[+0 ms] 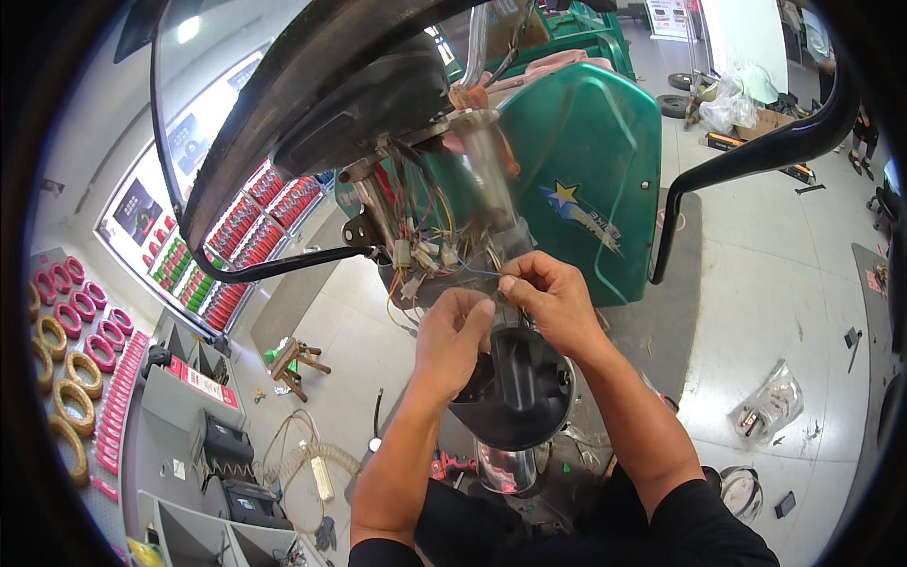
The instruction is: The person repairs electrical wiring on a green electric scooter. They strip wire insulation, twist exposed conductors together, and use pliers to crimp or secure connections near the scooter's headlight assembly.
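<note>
Thumb and forefinger of my right hand (556, 301) pinch a thin blue wire (483, 272). My left hand (453, 340) is just beside it, fingers curled and thumb bent in; whatever lies between those fingertips is hidden. Behind both hands hangs a bundle of coloured wires with white plastic connectors (429, 255), at the metal fork tubes (492, 184) of an electric vehicle's front end. Under my hands sits a black plastic headlight housing (524, 390), and below it shows a shiny round part (504, 468).
A black tubular bar (751, 159) curves around the right, another (305, 264) around the left. The green front panel (581, 184) stands behind the wires. On the floor are a small wooden stool (294, 365), a red tool (450, 466), a power strip (322, 478) and a plastic bag (769, 404).
</note>
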The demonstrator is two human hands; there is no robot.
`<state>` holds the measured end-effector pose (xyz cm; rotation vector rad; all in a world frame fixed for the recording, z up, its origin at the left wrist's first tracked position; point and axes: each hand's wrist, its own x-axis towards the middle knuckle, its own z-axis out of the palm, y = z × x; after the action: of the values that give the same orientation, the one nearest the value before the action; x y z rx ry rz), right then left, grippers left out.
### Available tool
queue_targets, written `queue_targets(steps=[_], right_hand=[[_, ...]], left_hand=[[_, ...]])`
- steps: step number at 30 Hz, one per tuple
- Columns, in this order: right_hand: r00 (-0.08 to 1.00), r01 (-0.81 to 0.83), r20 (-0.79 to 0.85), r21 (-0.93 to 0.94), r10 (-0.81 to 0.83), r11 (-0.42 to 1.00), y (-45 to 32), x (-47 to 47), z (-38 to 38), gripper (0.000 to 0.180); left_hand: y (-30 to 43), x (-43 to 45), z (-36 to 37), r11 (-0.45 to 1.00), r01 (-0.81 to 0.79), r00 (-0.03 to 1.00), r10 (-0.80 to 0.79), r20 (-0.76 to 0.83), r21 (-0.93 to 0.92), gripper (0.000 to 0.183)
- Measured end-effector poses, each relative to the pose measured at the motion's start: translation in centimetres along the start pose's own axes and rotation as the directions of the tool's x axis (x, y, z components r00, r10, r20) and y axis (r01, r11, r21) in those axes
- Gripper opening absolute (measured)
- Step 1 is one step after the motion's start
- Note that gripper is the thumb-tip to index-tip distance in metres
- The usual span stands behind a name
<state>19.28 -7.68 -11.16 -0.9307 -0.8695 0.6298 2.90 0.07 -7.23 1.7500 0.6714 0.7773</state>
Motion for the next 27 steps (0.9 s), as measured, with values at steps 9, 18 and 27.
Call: queue_targets(steps=[9, 18, 27], right_hand=[[1.0, -0.001, 0.012, 0.08, 0.0, 0.997, -0.1, -0.1, -0.2, 0.011], [1.0, 0.009, 0.011, 0.082, -0.01, 0.997, -0.2, -0.1, 0.1, 0.012], [0.999, 0.041, -0.006, -0.04, -0.042, 0.998, 0.0, -0.2, 0.4, 0.011]], left_hand=[[-0.5, -1.0, 0.1, 0.998, 0.021, 1.0, -0.021, -0.011, -0.06, 0.018], [-0.9, -0.8, 0.1, 0.989, 0.041, 0.999, -0.04, 0.013, -0.143, 0.018], [-0.2, -0.5, 0.4, 0.993, 0.082, 0.997, -0.081, 0.015, -0.088, 0.018]])
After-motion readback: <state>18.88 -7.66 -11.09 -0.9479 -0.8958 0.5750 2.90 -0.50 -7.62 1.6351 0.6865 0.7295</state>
